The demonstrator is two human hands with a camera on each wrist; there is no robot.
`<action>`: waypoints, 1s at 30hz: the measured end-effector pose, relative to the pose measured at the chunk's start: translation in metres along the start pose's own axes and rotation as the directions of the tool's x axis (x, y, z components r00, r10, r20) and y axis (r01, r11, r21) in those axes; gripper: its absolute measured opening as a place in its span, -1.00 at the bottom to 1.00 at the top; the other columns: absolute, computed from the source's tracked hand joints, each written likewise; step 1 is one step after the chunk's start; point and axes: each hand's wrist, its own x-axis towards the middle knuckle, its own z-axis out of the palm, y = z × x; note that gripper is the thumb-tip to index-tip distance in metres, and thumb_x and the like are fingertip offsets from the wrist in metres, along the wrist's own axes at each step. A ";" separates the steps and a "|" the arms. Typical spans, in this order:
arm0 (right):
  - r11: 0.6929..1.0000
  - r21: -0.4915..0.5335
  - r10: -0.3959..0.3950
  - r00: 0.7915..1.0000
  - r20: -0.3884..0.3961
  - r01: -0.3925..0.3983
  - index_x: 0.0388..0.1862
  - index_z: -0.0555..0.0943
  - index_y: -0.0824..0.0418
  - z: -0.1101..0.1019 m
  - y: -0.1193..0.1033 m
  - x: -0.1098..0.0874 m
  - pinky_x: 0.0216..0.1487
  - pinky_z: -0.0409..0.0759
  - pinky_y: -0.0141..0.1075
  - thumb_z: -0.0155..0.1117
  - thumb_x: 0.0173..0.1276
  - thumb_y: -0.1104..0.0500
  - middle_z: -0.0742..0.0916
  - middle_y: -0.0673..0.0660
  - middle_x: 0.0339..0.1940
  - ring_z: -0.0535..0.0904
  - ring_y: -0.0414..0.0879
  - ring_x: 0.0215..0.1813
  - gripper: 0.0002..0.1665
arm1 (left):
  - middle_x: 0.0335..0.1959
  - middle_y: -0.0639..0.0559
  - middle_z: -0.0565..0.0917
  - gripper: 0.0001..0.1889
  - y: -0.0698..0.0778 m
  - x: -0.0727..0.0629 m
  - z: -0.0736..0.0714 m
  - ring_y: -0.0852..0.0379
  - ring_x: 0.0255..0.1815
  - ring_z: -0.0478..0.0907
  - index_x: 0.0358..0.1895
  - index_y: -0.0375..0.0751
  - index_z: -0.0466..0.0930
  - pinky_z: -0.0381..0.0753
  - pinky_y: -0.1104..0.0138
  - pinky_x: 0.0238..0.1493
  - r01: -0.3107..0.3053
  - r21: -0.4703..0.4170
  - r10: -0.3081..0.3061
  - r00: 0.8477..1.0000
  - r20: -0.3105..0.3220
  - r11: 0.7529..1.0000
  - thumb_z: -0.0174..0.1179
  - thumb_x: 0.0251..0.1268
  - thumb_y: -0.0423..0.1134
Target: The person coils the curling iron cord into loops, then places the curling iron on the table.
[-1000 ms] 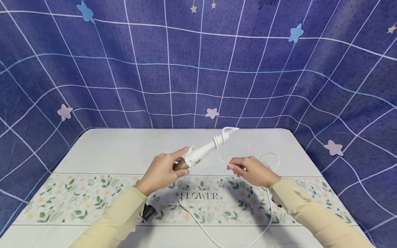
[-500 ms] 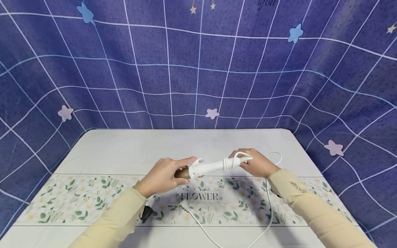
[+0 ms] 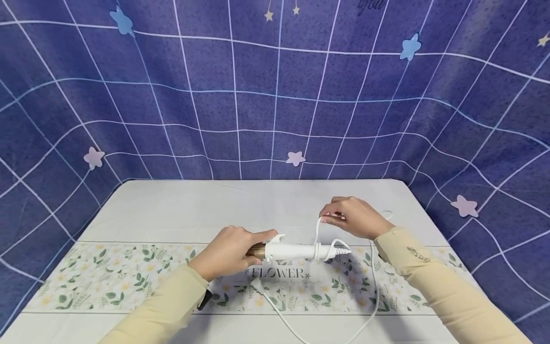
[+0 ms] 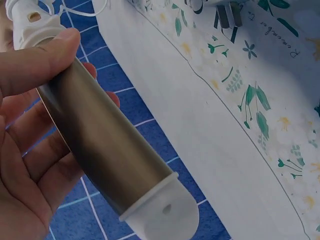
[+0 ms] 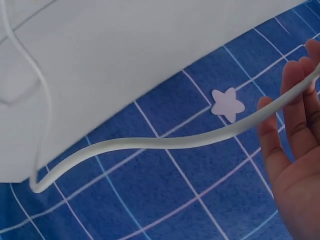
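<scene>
My left hand (image 3: 225, 253) grips a curling iron (image 3: 292, 251) by its bronze barrel (image 4: 105, 135), thumb near the white handle. The iron lies nearly level over the floral strip, its handle pointing right. White cord (image 3: 317, 231) is wound round the handle's end, close to the ribbed strain relief (image 3: 341, 251). From that winding a stretch of cord rises to my right hand (image 3: 354, 217), which pinches it above and behind the handle. In the right wrist view, the cord (image 5: 165, 142) runs across the fingers. The barrel's white tip (image 4: 167, 215) shows in the left wrist view.
The plug (image 3: 258, 285) lies on the floral strip, below the iron. Its loose cord (image 3: 283, 317) loops toward the front edge and back up on the right. A small black object (image 3: 205, 300) shows beside the left sleeve. A blue gridded curtain (image 3: 275, 114) hangs behind the white-topped table (image 3: 193, 205).
The iron has swung from a diagonal tilt to nearly level, its handle end coming down. My right hand passed behind the handle and now holds the cord up above it.
</scene>
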 end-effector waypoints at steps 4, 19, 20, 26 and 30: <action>0.997 -0.066 -0.028 0.999 -0.045 0.025 -0.17 0.80 0.11 -0.004 -0.004 0.000 -0.32 0.60 -0.28 0.43 0.37 0.14 0.72 -0.11 -0.32 0.58 -0.34 -0.41 -0.88 | -0.54 0.15 0.67 -0.30 0.004 0.003 0.002 0.24 -0.58 0.51 0.34 -0.06 0.57 0.54 0.27 -0.46 0.013 0.013 -0.013 1.000 -0.003 1.000 0.56 0.05 -0.21; 0.936 -0.303 -0.242 0.954 -0.179 0.180 -0.29 0.80 0.07 -0.012 -0.022 0.008 -0.28 0.57 -0.19 0.55 0.22 0.16 0.67 -0.07 -0.41 0.59 -0.19 -0.46 -0.91 | -0.68 0.14 0.57 -0.38 0.011 0.008 0.014 0.23 -0.73 0.36 0.23 -0.13 0.62 0.43 0.34 -0.66 0.045 0.176 -0.028 0.995 -0.098 0.983 0.52 -0.01 -0.38; 0.933 -0.309 -0.247 0.950 -0.189 0.182 -0.30 0.80 0.07 -0.011 -0.022 0.008 -0.29 0.56 -0.20 0.55 0.21 0.17 0.67 -0.06 -0.42 0.58 -0.19 -0.46 -0.91 | -0.68 0.14 0.57 -0.39 0.011 0.009 0.014 0.23 -0.72 0.37 0.23 -0.13 0.62 0.43 0.34 -0.66 0.048 0.183 -0.029 0.994 -0.104 0.982 0.52 -0.01 -0.38; 0.919 -0.336 -0.294 0.928 -0.229 0.208 -0.29 0.80 0.12 -0.010 -0.024 0.009 -0.35 0.51 -0.23 0.54 0.22 0.18 0.65 -0.04 -0.43 0.57 -0.20 -0.46 -0.91 | -0.63 0.13 0.62 -0.36 0.014 0.013 0.015 0.20 -0.69 0.42 0.24 -0.10 0.62 0.46 0.33 -0.65 0.066 0.200 -0.043 0.992 -0.116 0.977 0.55 -0.04 -0.36; 0.897 -0.373 -0.338 0.911 -0.236 0.236 -0.28 0.81 0.13 -0.011 -0.029 0.008 -0.35 0.50 -0.25 0.53 0.23 0.16 0.65 -0.03 -0.42 0.57 -0.18 -0.44 -0.89 | -0.62 0.13 0.62 -0.36 0.015 0.016 0.015 0.21 -0.70 0.42 0.26 -0.11 0.63 0.47 0.33 -0.65 0.065 0.206 -0.041 0.992 -0.116 0.976 0.54 -0.02 -0.36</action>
